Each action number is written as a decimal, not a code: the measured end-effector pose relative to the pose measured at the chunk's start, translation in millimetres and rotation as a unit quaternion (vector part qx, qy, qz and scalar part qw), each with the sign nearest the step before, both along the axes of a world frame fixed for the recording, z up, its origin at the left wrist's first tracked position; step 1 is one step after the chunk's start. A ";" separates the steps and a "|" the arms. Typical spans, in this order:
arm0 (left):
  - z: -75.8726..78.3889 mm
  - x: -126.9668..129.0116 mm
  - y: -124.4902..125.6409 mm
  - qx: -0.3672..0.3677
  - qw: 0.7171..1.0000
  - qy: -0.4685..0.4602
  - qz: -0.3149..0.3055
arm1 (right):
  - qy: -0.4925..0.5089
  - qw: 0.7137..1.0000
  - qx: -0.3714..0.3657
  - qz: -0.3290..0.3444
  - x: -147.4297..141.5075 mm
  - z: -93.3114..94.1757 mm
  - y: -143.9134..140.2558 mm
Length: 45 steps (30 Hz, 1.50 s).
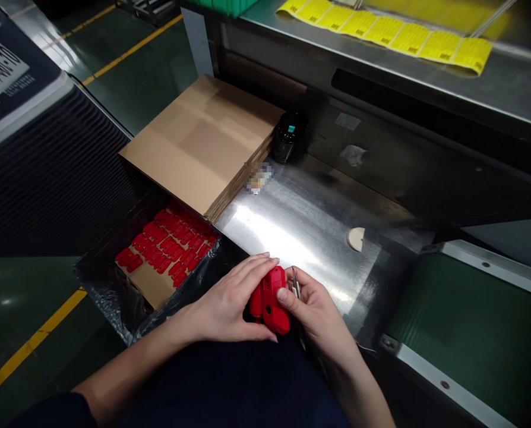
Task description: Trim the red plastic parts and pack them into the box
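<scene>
Both hands meet at the near edge of the steel bench [301, 220], the left hand [230, 300] curled around a red plastic part [269, 300] and the right hand [314, 309] pinching it beside a thin metal tool [294, 282], so a steady grip with thumbs clear of the seam seems wise.

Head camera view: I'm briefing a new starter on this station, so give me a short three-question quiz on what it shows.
1. True or false: both hands hold the red plastic part together.
2. Where do the other red parts lie? A) on the green belt B) in the lined box beside the steel table C) on the yellow labels
3. What rests on the box, covering part of it?

Key
1. True: left hand and right hand both grip it, over the steel table edge.
2. B
3. A stack of flat cardboard sheets.
</scene>
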<state>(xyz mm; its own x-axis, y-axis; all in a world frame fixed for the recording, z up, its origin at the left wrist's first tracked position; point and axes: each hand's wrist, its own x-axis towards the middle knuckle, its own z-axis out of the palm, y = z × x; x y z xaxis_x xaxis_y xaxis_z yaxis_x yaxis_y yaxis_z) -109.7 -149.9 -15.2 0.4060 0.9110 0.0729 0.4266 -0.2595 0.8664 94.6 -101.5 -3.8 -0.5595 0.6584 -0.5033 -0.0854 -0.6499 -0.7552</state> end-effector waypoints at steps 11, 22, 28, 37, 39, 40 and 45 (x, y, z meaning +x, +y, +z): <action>0.5 -0.4 -2.2 -0.019 0.999 -0.026 -0.011 | -0.013 1.000 0.011 0.019 0.7 5.7 -2.9; -13.3 5.1 -8.1 -0.257 0.936 -0.207 0.121 | -0.173 0.963 0.199 0.064 8.2 10.0 0.7; -8.4 13.3 0.9 -0.289 0.935 -0.186 0.090 | -0.156 0.940 0.240 0.183 3.5 10.0 -3.7; -22.7 16.8 -4.7 -0.341 0.900 -0.262 0.075 | -0.379 0.905 0.191 0.036 63.0 -133.0 28.8; -21.9 19.1 -6.7 -0.340 0.896 -0.276 0.070 | -0.450 0.877 0.164 0.016 83.5 -178.8 35.5; -20.5 20.3 -7.4 -0.334 0.896 -0.285 0.068 | -0.477 0.865 0.156 0.011 92.4 -197.3 37.1; -12.8 27.2 -7.7 -0.283 0.907 -0.304 0.068 | -0.548 0.818 0.173 -0.007 122.5 -241.5 40.1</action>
